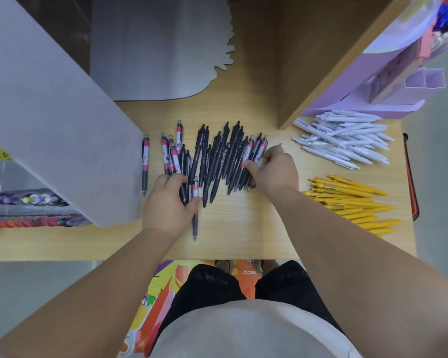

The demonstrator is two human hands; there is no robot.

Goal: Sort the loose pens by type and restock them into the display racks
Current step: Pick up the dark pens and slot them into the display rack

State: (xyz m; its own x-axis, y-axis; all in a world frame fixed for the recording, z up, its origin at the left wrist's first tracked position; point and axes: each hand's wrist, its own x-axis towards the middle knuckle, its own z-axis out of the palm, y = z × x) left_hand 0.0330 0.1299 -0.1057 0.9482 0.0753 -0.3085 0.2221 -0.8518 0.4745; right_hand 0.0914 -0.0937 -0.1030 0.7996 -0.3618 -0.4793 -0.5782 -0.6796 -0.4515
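Observation:
A spread of plain black pens (pixel 217 161) lies mid-table, mixed with black pens that carry white and red printed sleeves (pixel 166 156). My left hand (pixel 168 202) rests at the pile's left end, its fingers curled round a few pens there. My right hand (pixel 272 171) pinches two or three printed-sleeve pens at the pile's right end. One printed pen (pixel 145 164) lies alone at the far left, another (pixel 195 210) sticks out toward me. A heap of white pens (pixel 347 140) and a heap of yellow pens (pixel 352 200) sit at the right.
A lilac display rack (pixel 411 81) with open slots stands back right behind a wooden divider (pixel 321 73). A large white panel (pixel 49 125) slants over the left side. Racks with purple and orange pens (pixel 31 210) sit at the left edge. The table edge (pixel 217 257) is near my legs.

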